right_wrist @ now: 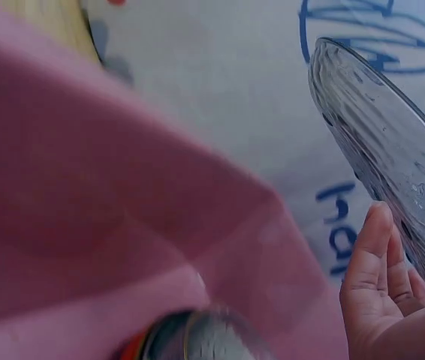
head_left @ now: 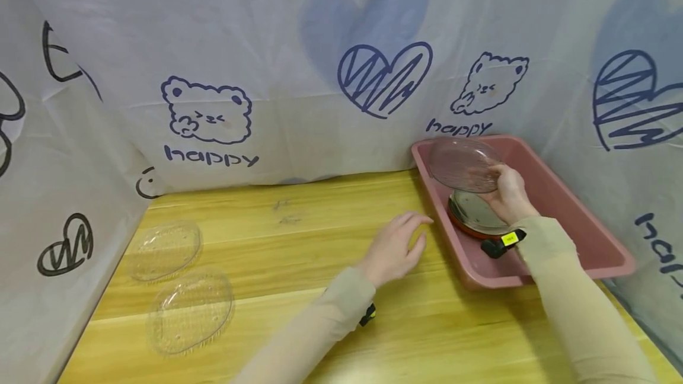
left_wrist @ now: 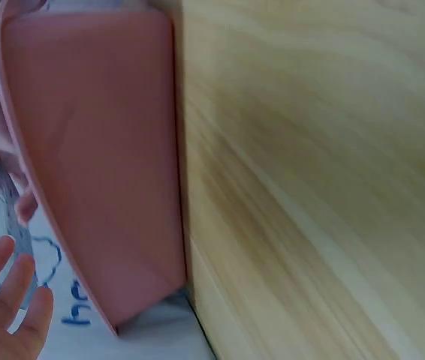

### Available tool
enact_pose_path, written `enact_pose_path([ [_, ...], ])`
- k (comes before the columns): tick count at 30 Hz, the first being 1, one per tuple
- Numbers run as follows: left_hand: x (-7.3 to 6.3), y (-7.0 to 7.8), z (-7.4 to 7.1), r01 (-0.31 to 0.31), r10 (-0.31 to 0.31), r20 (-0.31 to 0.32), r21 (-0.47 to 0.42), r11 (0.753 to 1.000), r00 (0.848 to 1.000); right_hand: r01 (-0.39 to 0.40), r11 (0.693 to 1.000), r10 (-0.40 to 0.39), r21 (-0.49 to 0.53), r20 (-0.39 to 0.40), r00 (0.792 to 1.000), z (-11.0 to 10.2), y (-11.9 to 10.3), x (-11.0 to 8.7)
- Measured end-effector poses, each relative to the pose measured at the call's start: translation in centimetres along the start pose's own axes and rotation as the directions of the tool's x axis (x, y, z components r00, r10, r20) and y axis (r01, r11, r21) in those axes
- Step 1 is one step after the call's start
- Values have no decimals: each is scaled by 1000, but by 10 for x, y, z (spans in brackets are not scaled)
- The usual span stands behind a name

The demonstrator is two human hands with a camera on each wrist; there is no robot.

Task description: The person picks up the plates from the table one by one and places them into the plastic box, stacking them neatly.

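My right hand (head_left: 511, 197) grips the edge of a clear oval dish (head_left: 460, 165) and holds it tilted over the pink tub (head_left: 565, 206). The right wrist view shows ribbed sides on this dish (right_wrist: 381, 135), with the fingertips against its underside. Lower in the tub, a stack of round or oval dishes (head_left: 476, 212) with an orange-red rim is partly hidden behind the hand. Just left of the tub, over the table, my left hand (head_left: 393, 249) holds nothing; its fingers are spread and loosely bent toward the tub's wall.
Two clear oval dishes (head_left: 192, 311) lie on the left of the wooden table (head_left: 299, 248), one behind the other. White cloth (head_left: 299, 135) printed with bears and hearts hangs along the back and both sides. The tub stands at the right back corner.
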State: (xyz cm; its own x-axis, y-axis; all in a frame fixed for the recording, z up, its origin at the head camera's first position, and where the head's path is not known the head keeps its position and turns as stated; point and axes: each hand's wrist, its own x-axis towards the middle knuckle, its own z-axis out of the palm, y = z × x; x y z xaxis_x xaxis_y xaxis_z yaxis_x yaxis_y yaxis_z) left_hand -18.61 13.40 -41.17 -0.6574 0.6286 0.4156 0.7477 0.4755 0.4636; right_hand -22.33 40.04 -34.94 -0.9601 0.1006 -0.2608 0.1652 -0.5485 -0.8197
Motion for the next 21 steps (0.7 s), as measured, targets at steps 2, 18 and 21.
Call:
enact_pose_path([
  [2, 2, 6, 5, -29, 28, 27, 24, 999, 999, 2, 1000, -2, -24, -7, 1000, -9, -1, 2],
  [18, 7, 36, 39, -205, 177, 164, 177, 963, 970, 49, 979, -94, -199, -225, 970, -63, -4, 8],
  [21, 5, 36, 42, -189, 158, 176, 177, 966, 972, 29, 928, -138, -372, -271, 953, -70, -2, 11],
])
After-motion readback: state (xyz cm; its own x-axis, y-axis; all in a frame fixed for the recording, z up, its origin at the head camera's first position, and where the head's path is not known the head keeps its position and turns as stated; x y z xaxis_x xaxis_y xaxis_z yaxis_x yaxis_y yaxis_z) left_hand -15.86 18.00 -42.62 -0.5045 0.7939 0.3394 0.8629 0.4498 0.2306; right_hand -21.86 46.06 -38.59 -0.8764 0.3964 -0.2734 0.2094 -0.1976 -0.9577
